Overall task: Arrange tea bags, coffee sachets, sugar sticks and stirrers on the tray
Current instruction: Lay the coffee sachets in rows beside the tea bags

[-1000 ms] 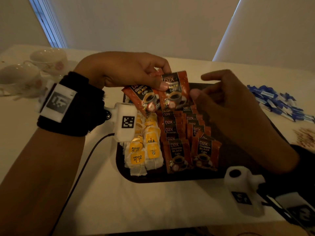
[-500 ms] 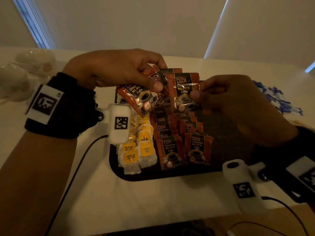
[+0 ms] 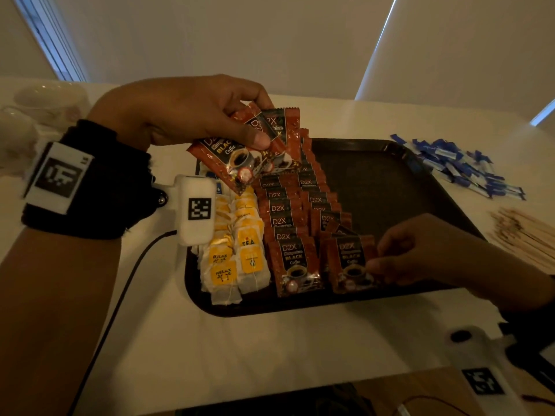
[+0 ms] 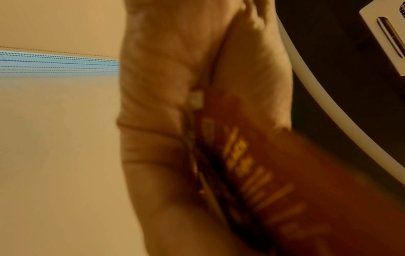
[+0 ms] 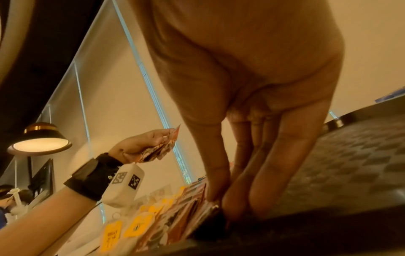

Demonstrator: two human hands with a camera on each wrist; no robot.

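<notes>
A dark tray lies on the white table. Its left part holds two rows of tea bags with yellow tags, then two rows of red coffee sachets. My left hand hovers above the tray's far left and grips a small bunch of coffee sachets, also seen close up as coffee sachets. My right hand is down at the tray's near edge, pinching the front sachet of the right coffee row; the right wrist view shows thumb and fingertips closed on that sachet's edge.
A pile of blue sugar sticks lies on the table right of the tray. Wooden stirrers lie nearer, at the right edge. White cups stand at the far left. The tray's right half is bare.
My right hand took one sachet from the bunch in my left hand, carried it down toward me and set it at the front of the right coffee row. The left hand stayed raised.
</notes>
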